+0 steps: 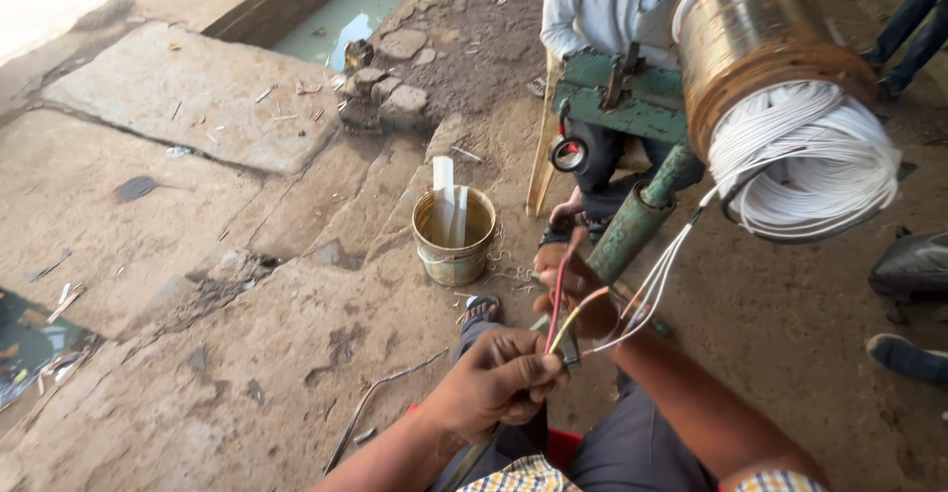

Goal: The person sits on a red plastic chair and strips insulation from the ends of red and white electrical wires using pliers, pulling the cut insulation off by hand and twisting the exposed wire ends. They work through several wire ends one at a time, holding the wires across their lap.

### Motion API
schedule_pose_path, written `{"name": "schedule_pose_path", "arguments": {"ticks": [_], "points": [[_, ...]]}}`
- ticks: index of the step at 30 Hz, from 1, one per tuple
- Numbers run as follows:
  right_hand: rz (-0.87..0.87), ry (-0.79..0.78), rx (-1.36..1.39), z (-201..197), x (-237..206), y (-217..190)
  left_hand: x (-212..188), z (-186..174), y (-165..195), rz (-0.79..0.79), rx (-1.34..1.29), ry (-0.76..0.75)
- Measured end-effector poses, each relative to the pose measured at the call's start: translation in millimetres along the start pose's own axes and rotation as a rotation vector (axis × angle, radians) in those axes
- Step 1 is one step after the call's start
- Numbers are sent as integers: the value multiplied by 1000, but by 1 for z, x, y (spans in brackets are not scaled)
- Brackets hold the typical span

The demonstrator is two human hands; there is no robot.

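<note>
**Wire leads pinched at the winding's near side**

Wire leads [565, 304], red, yellow and white, ran between both hands. The left hand [499, 383] was closed, pinching their near ends; the right hand [573, 289] gripped them farther along, keeping them taut from the white coil [805, 161] on the rusty drum [755, 33]. A metal bucket [454, 235] stood to the left.

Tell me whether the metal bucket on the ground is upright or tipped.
Upright. The metal bucket stands on its base with its round mouth facing up, and white strips stick up out of it.
</note>
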State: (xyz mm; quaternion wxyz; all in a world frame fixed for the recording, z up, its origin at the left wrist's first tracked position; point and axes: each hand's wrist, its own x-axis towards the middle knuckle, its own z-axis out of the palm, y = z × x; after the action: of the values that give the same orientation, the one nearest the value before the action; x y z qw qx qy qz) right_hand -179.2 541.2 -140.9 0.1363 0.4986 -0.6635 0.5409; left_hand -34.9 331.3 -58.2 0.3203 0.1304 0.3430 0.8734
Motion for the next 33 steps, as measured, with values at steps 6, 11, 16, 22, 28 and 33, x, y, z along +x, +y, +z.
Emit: {"name": "schedule_pose_path", "arguments": {"ticks": [6, 11, 16, 22, 28, 33], "points": [[264, 161, -615, 42, -105, -61, -5, 7, 1, 454, 594, 6], [1241, 78, 264, 17, -166, -127, -5, 14, -16, 495, 1065, 351], [1270, -93, 130, -43, -138, -217, -1, 29, -25, 559, 981, 405], [1351, -379, -190, -55, -76, -277, -2, 39, -32, 463, 928, 407], [1388, -470, -307, -48, -44, -299, -10, 43, -36, 686, 1214, 331], [1434, -472, -497, -39, -27, -307, -16, 48, -36, 739, 1287, 327]]}}
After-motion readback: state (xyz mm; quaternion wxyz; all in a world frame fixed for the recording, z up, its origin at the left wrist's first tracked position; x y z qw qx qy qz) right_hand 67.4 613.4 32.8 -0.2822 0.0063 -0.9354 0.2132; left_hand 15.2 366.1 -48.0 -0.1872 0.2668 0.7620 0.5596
